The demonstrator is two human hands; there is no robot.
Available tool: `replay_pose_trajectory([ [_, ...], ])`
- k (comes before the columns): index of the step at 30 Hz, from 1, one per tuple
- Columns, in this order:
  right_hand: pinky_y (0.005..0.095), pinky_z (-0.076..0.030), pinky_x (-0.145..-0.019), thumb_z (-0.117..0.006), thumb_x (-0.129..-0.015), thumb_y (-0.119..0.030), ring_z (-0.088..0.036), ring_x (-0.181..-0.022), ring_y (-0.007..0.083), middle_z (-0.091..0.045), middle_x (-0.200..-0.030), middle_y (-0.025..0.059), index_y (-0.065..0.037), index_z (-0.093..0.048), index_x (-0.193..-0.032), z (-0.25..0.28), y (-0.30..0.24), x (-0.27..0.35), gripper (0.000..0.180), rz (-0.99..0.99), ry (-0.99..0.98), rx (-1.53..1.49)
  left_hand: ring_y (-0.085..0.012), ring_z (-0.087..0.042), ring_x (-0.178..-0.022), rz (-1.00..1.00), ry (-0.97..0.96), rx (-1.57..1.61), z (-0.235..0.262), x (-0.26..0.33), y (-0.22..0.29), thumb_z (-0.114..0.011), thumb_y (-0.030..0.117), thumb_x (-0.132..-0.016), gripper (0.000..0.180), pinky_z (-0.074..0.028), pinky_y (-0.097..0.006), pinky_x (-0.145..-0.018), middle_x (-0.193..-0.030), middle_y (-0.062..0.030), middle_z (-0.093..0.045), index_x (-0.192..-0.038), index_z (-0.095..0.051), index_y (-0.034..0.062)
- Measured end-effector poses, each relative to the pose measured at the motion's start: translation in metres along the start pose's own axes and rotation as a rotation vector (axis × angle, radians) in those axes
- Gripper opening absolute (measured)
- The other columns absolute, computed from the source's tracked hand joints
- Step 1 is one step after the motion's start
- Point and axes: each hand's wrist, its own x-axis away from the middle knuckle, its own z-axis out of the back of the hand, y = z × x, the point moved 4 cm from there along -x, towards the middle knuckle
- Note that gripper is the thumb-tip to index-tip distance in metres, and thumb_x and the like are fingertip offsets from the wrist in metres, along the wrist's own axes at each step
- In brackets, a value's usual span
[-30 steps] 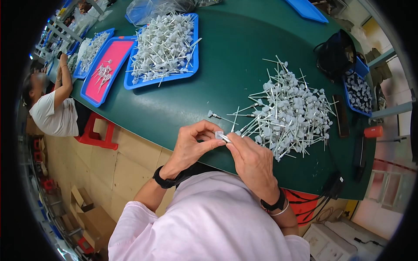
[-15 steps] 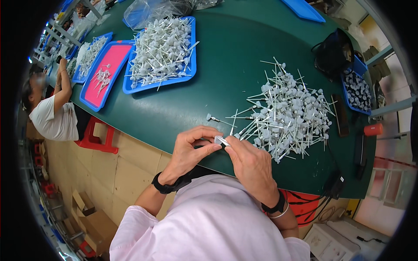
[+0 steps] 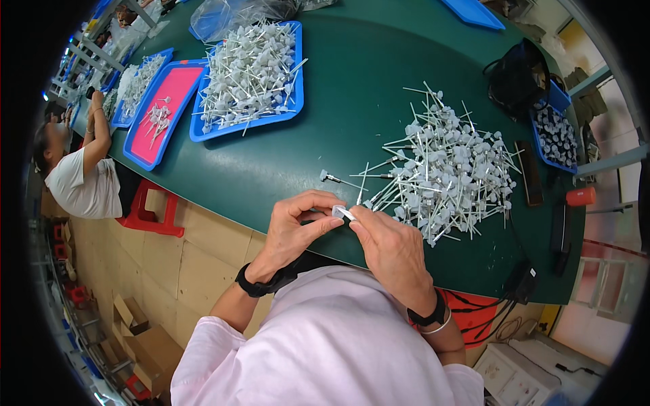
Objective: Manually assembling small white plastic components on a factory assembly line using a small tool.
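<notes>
Close to the table edge, my two hands meet at a small whitish translucent piece (image 3: 342, 212). My left hand (image 3: 294, 220) is closed, thumb and forefinger pinching its left side. From the right, my right hand (image 3: 394, 249) is closed on the same piece, whose slim white end runs in under the fingertips. What the right fingers cover is hidden. Just beyond them spreads a heap of thin-stemmed parts with frosted heads (image 3: 453, 169). One loose stemmed part (image 3: 330, 176) lies left of the heap, and another stem (image 3: 363, 186) stands out right beyond my fingertips.
A blue tray (image 3: 300, 74) piled with similar parts sits farther left, beside a blue tray with a pink bottom (image 3: 143, 139). A black bag (image 3: 518, 81) and a dark bar-shaped object (image 3: 529, 172) lie right. A co-worker (image 3: 81, 169) sits far left near a red stool (image 3: 159, 210).
My hands keep their pinch on the small piece, with only a slight shift of the fingers. The view has tilted a little; the heap and trays look otherwise the same.
</notes>
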Motion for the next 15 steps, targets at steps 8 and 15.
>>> replay_pose_trajectory([
  [8,0.0414,-0.045,-0.050,-0.062,-0.093,-0.014,-0.060,-0.058,0.0340,-0.062,-0.069,0.0150,-0.005,-0.062,-0.102,0.003,0.007,-0.005,0.013,-0.001,-0.049,-0.255,-0.0169,-0.063,-0.098,-0.086,-0.017,-0.087,-0.001,0.000,0.005,-0.072,-0.003,-0.083,0.023,-0.054,-0.027,-0.086,-0.110,-0.0117,-0.065,-0.106,-0.070,-0.0022],
  [15,0.0276,-0.036,-0.046,-0.055,-0.099,-0.017,-0.046,-0.048,0.0108,-0.051,-0.057,0.0033,-0.002,-0.065,-0.101,-0.013,0.031,-0.006,0.018,-0.291,-0.364,-0.720,-0.0183,-0.064,-0.100,-0.152,-0.012,-0.121,-0.001,0.001,0.007,-0.072,-0.003,-0.082,0.024,-0.055,-0.029,-0.089,-0.112,-0.0124,-0.065,-0.106,-0.070,-0.0010],
])
